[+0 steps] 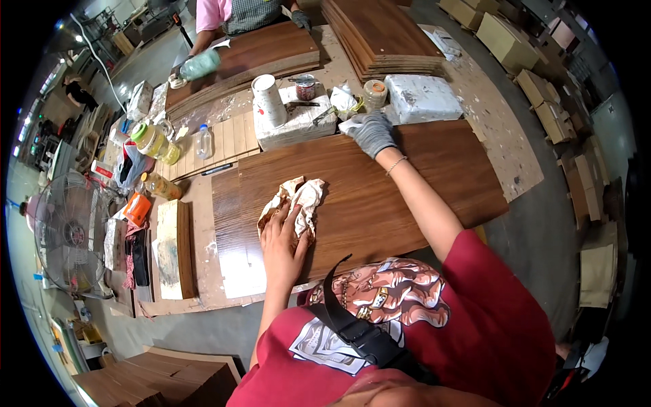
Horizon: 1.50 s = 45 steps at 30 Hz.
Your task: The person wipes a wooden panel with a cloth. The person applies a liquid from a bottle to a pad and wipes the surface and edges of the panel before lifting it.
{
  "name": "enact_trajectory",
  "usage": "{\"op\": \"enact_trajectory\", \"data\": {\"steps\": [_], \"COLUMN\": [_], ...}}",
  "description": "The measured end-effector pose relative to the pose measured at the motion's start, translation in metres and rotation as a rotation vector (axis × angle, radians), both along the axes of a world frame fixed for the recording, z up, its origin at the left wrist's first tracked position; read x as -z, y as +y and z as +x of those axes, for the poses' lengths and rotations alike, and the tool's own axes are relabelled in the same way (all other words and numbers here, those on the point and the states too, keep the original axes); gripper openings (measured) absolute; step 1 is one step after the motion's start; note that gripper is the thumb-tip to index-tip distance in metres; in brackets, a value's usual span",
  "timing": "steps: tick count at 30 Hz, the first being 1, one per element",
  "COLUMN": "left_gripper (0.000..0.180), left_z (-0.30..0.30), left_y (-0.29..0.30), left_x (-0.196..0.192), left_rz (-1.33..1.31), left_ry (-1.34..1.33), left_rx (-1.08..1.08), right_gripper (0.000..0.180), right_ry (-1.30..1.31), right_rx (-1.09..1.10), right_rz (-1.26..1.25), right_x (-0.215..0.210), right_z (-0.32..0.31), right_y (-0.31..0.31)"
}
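Note:
A dark brown wood-grain board [380, 183] lies across the table in front of me. My bare left hand [281, 241] presses on a crumpled white rag [308, 197] with brown stains, towards the board's left part. At the board's far edge is my right hand [371, 133] in a grey knit glove, its fingers bent down. Something white shows at its fingertips; I cannot make out whether it is a held thing or part of the glove. Just beyond that hand stand a roll of tape [374, 93] and a white-wrapped block [424, 98].
A paint-marked block [295, 129] carries a white cup [269, 102] and a small can [306, 88]. Bottles, a wooden block [174, 247] and a fan [71, 230] are on the left. Across the table a co-worker [254, 17] holds a greenish bottle [201, 64] over another board. Stacked boards [383, 37] stand far right.

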State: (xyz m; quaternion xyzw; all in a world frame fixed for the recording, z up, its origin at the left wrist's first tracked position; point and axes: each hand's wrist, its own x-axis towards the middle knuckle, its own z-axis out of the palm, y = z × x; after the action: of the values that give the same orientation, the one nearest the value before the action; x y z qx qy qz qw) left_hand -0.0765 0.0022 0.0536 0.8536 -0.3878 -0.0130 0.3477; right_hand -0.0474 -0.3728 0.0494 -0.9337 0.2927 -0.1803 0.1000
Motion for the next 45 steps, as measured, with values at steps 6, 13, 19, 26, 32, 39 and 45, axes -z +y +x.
{"op": "enact_trajectory", "data": {"steps": [6, 13, 19, 26, 32, 39, 45], "left_gripper": [0.057, 0.058, 0.058, 0.057, 0.055, 0.057, 0.059], "left_z": [0.0, -0.001, -0.001, 0.0, 0.0, 0.0, -0.004], "left_y": [0.004, 0.0, -0.001, 0.001, 0.001, 0.002, -0.008], "left_x": [0.004, 0.003, 0.003, 0.005, 0.003, 0.007, -0.007], "left_rz": [0.014, 0.017, 0.022, 0.014, -0.017, -0.01, 0.012], "left_ry": [0.015, 0.015, 0.036, 0.015, 0.005, 0.032, 0.06], "left_rx": [-0.035, -0.029, -0.028, -0.017, -0.009, -0.024, -0.011], "right_gripper": [0.038, 0.038, 0.046, 0.042, 0.034, 0.029, 0.047], "right_ry": [0.111, 0.078, 0.155, 0.08, 0.056, -0.013, 0.286], "right_rx": [0.025, 0.046, 0.104, 0.208, 0.134, 0.112, 0.258], "right_rz": [-0.066, 0.005, -0.059, -0.014, -0.086, -0.283, -0.065], "right_x": [-0.022, -0.038, -0.035, -0.033, -0.008, -0.021, -0.033], "right_z": [-0.028, -0.034, -0.053, -0.058, -0.079, -0.08, -0.086], "right_y": [-0.007, -0.013, -0.034, -0.055, -0.078, -0.08, -0.093]}}
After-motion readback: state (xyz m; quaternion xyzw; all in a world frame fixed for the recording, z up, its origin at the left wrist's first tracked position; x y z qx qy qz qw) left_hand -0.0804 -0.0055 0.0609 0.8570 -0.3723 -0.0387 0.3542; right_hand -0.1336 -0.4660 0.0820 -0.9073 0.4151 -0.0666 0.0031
